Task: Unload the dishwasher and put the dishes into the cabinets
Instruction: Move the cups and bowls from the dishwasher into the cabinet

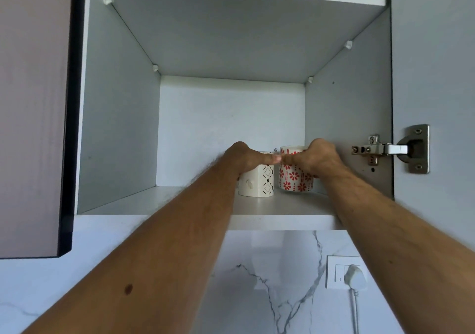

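Both mugs stand upright on the cabinet shelf, just beside each other, at about 12 o'clock from the person. The left hand curls around the white mug; the right hand curls around the red-flowered mug at 3 o'clock of it. Each hand sits directly on its own mug, so letting go seems all that remains.

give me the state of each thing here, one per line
cabinet door: swung open
white mug: upright on the bottom shelf, gripped near its top
red-flowered mug: upright on the same shelf, beside the white mug, gripped
left hand: curled round the white mug
right hand: curled round the red-flowered mug
bottom shelf: holds the two mugs
plug: seated in the wall socket
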`<state>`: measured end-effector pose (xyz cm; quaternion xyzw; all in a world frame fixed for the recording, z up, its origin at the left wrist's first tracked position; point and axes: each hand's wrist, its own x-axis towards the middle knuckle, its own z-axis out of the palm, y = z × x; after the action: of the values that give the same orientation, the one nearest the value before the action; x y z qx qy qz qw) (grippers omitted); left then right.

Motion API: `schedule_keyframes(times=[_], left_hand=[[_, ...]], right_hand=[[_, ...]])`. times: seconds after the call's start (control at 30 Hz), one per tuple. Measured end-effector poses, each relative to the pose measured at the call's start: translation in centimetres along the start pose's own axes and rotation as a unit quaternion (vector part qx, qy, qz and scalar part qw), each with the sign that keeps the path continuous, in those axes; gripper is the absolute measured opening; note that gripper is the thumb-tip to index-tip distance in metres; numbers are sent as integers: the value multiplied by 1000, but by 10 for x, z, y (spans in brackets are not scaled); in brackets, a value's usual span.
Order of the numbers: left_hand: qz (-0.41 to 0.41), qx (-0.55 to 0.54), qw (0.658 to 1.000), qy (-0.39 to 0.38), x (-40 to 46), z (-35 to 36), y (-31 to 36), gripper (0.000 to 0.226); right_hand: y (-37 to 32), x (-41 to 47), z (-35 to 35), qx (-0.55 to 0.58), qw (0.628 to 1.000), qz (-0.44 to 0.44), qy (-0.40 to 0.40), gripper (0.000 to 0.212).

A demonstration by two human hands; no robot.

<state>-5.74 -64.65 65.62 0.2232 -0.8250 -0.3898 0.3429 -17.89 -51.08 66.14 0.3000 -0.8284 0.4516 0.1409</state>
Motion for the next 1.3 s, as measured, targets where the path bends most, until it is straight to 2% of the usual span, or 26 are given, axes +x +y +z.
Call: schedule_keyframes(times=[0.13, 0.23, 0.27, 0.4, 0.47, 0.63, 0.77, 0.87, 0.97, 1.07, 1.13, 1.23, 1.3], left_hand=[[-10, 45, 999, 8, -7, 1, 5, 98], [-42, 55, 998, -10, -8, -2, 6, 127], [-54, 49, 997, -11, -8, -2, 5, 130], [-68, 28, 997, 1, -10, 0, 2, 110], [-57, 36, 997, 26, -9, 2, 0, 107], [-2, 122, 989, 79, -7, 3, -6, 105], [14, 185, 977, 106, -12, 3, -6, 97], [14, 228, 969, 90, -15, 0, -6, 77], [7, 204, 975, 91, -17, -1, -5, 56], [7, 173, 980, 95, -15, 2, -4, 47], [5, 164, 981, 99, -14, 4, -3, 39], [13, 222, 968, 114, -19, 4, 0, 19], [18, 263, 958, 114, -21, 4, 0, 14]], right_hand=[[1, -3, 1, -20, 1000, -3, -4, 73], [2, -6, -1, -20, 1000, -4, -7, 72], [2, -7, -1, -17, 1000, -5, -6, 73], [1, -11, -2, -15, 1000, -8, 1, 74], [1, -12, -2, -13, 1000, -7, 0, 71], [2, -14, -3, -19, 1000, -7, -9, 55], [4, -16, -3, -14, 1000, -8, -13, 54], [6, -17, -3, -20, 1000, -14, -12, 54], [5, -19, -4, -43, 999, -29, 3, 52], [1, -23, -6, -94, 993, -64, 33, 43], [-1, -25, -7, -126, 987, -90, 41, 46], [1, -24, -7, -131, 986, -101, 37, 49], [4, -20, -6, -122, 988, -90, 36, 46]])
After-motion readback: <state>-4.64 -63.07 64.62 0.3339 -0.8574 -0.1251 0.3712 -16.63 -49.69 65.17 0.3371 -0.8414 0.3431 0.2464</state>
